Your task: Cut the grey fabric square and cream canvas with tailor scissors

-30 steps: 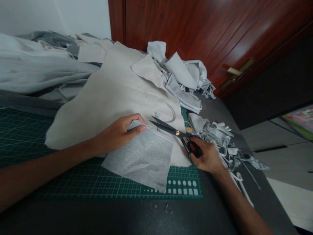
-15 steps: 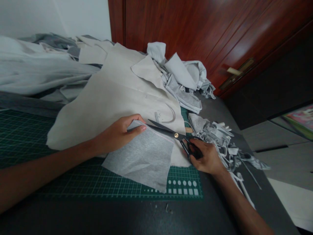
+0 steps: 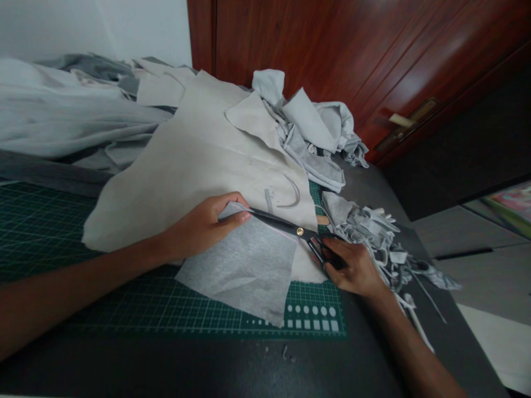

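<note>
A piece of grey fabric (image 3: 244, 271) is pinched at its upper left corner between the thumb and fingers of my left hand (image 3: 219, 218). My right hand (image 3: 350, 262) grips the handles of black scissors (image 3: 299, 231), fingers in the loops. The blades lie along the fabric's top edge, nearly together, with their tips close to my left thumb. Beneath my left hand and the scissors spreads a large cream fabric piece (image 3: 178, 160). Two thin grey offcuts (image 3: 292, 193) rest on it just beyond the blades.
A green cutting mat (image 3: 136, 309) covers part of the dark table (image 3: 186, 365). Fabric scraps (image 3: 365, 226) are heaped to the right, with folded grey cloth (image 3: 311, 127) behind. Light garments (image 3: 62, 116) are piled at the left. A wooden door (image 3: 323, 44) stands at the back.
The scissor blades have gone from parted to nearly closed along the fabric's top edge. My left hand keeps its pinch on the corner. The view has shifted slightly.
</note>
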Tool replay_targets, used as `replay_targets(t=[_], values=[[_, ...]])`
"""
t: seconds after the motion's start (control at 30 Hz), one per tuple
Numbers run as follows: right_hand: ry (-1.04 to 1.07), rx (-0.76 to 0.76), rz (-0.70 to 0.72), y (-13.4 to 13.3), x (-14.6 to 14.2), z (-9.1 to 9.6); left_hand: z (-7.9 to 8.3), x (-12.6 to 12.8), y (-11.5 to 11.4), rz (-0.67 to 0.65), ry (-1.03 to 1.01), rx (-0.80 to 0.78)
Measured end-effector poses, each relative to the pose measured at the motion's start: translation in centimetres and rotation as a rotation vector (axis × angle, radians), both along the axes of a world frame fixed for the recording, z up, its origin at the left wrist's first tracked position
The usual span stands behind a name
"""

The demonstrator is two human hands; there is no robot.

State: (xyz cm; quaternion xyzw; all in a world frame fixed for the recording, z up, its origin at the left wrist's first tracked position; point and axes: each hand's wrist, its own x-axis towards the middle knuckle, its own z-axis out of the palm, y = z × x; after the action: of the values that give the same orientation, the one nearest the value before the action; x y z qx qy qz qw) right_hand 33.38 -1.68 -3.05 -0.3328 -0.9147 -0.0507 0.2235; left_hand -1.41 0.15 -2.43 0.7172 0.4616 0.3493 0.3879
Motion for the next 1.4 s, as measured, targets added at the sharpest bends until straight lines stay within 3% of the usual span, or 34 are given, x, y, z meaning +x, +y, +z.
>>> replay_targets(t=[0.5,1.03,1.4], values=[[0.008,-0.019,-0.003,-0.06,0.09,-0.13,0.40,0.05,-0.34,0.022,0.016,-0.087],[0.003,-0.013,-0.001,-0.18,0.16,-0.22,0.12,0.13,-0.13,0.048,0.012,-0.043],[0.026,-0.109,-0.074,-0.49,0.22,0.03,0.58,0.17,-0.26,0.020,0.024,-0.058]])
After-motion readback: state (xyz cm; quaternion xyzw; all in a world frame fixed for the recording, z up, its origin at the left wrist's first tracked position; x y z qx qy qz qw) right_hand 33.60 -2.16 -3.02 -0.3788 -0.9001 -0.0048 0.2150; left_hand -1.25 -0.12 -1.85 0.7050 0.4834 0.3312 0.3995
